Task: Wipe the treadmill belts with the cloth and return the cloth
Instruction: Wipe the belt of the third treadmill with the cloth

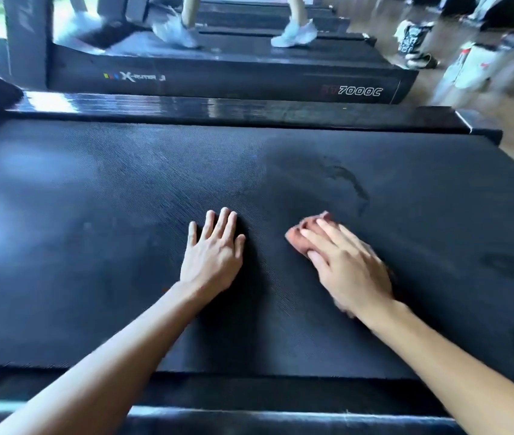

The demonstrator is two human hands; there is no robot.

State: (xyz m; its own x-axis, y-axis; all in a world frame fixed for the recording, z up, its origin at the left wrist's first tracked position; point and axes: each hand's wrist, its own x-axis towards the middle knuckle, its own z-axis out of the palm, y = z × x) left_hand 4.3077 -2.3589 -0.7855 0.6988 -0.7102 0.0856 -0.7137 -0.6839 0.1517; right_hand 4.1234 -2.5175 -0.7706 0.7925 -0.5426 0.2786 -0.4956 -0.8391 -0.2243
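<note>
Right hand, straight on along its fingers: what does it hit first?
Likely nothing on the belt: the right hand, pressing the cloth, points up-left, passing clear of the left hand. First obstacle looks like the glossy far side rail.

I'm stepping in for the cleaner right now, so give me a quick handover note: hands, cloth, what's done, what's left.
Left hand: flat on the belt, holding nothing.
Right hand: fingers press the cloth onto the belt, just right of the left hand.
Done: damp wipe marks show on the belt's right part.
Left: the belt's left part looks unwiped; then the other belts and returning the cloth. The next treadmill has someone's feet on it.
</note>
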